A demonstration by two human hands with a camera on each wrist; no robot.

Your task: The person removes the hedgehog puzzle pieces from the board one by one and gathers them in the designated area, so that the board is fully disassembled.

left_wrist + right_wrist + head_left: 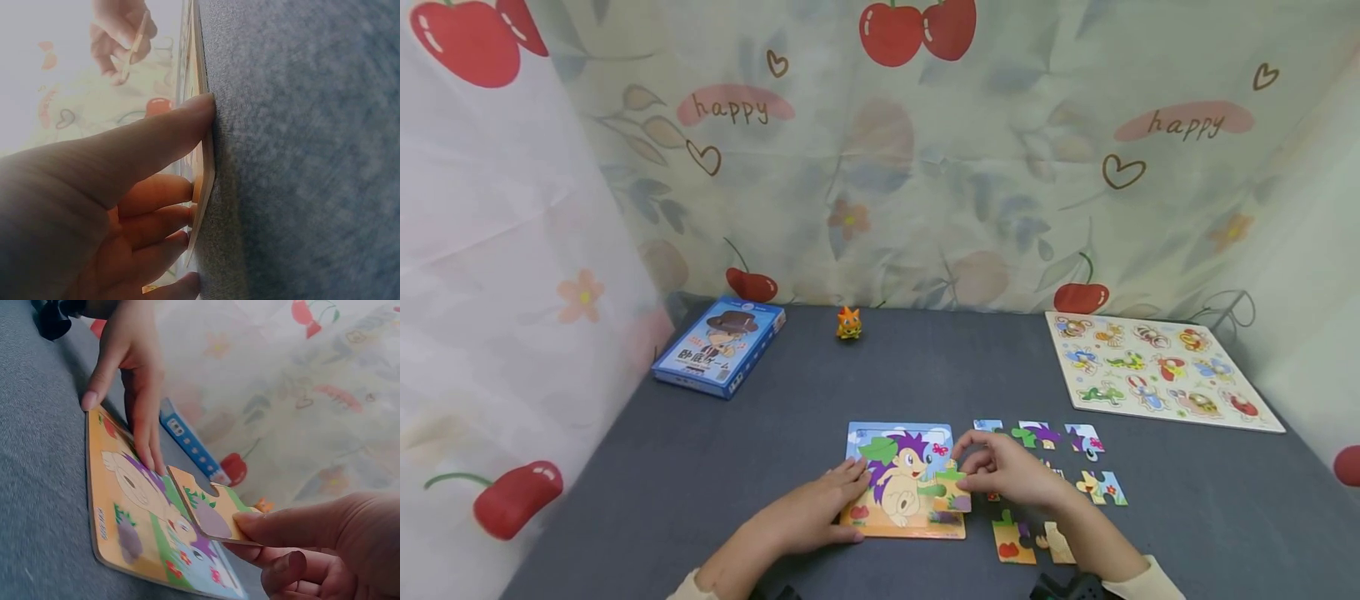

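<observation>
A puzzle board (910, 531) with a purple-haired hedgehog picture lies flat on the dark table. My left hand (812, 512) rests at its left side, fingers extended over the edge; in the left wrist view the thumb (169, 128) touches the board's edge. Between thumb and fingers, my right hand (1015, 473) pinches a jigsaw piece (209, 509) showing orange ground, green grass and a grey-purple stone. That piece is held tilted above the board's right part. Several loose jigsaw pieces (1015, 542) lie right of the board, some hidden behind the right hand and forearm.
A blue box (718, 346) with a cartoon figure lies at the back left. Near the back edge stands a small orange toy (849, 323). A white board with insect pictures (1165, 367) lies at the back right. Patterned cloth (910, 167) hangs behind and beside the table.
</observation>
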